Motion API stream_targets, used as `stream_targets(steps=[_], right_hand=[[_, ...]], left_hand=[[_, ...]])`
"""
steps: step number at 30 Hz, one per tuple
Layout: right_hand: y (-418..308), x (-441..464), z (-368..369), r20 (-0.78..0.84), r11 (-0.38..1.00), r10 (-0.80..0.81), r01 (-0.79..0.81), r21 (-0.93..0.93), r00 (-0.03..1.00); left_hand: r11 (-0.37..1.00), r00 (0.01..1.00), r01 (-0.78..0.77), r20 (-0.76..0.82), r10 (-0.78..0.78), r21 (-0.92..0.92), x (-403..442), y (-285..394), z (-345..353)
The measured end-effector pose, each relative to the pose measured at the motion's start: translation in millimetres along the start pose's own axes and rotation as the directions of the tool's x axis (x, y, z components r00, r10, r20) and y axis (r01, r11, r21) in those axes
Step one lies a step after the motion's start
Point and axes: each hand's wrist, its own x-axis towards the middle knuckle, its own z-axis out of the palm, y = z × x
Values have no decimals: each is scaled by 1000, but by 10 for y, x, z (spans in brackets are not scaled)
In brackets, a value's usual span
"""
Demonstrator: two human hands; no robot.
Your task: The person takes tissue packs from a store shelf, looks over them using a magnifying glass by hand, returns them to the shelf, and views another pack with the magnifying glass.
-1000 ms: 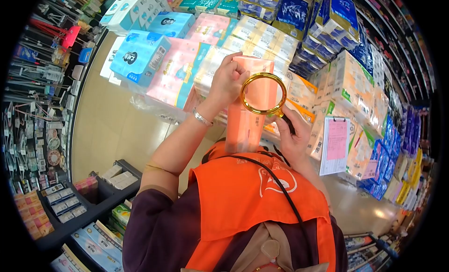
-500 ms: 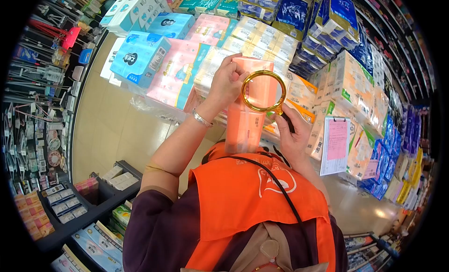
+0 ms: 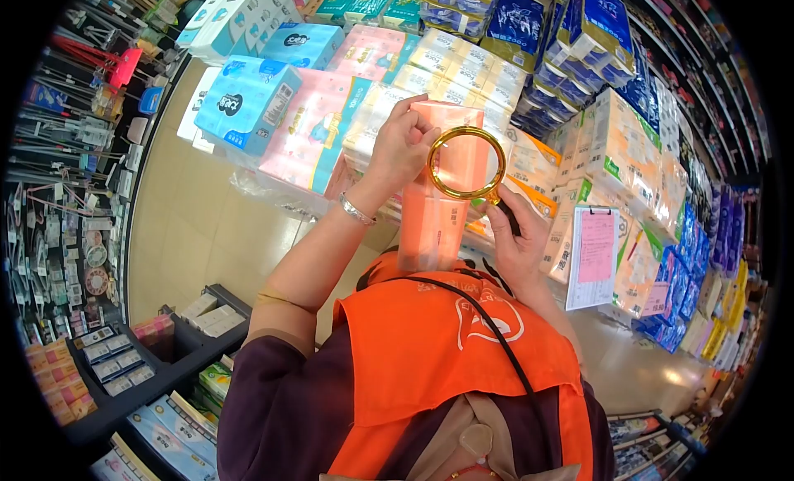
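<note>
A long orange-pink package in clear wrap (image 3: 434, 224) stands upright in front of my chest. My left hand (image 3: 404, 143) grips its upper left edge with curled fingers. In my right hand (image 3: 521, 237) is the dark handle of a magnifying glass with a gold rim (image 3: 434, 176). The lens lies over the upper part of the package, whose surface shows through it. Small dark print is visible on the package below the lens; it is too small to read.
Stacked tissue packs stand ahead, among them a blue pack (image 3: 240, 105), a pink pack (image 3: 310, 129) and dark blue packs (image 3: 600, 22). A clipboard with pink paper (image 3: 594, 253) hangs at the right. Shelves (image 3: 190, 344) stand at the lower left, hanging goods at far left.
The magnifying glass has shifted very slightly over the package compared with a second ago. Both hands keep their hold.
</note>
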Motion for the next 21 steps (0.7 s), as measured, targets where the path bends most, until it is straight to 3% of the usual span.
stream_targets(steps=[21], right_hand=[[4, -3, -11, -13, 999, 50, -50, 8, 999]], left_hand=[[999, 999, -34, -5, 34, 38, 6, -19, 3]])
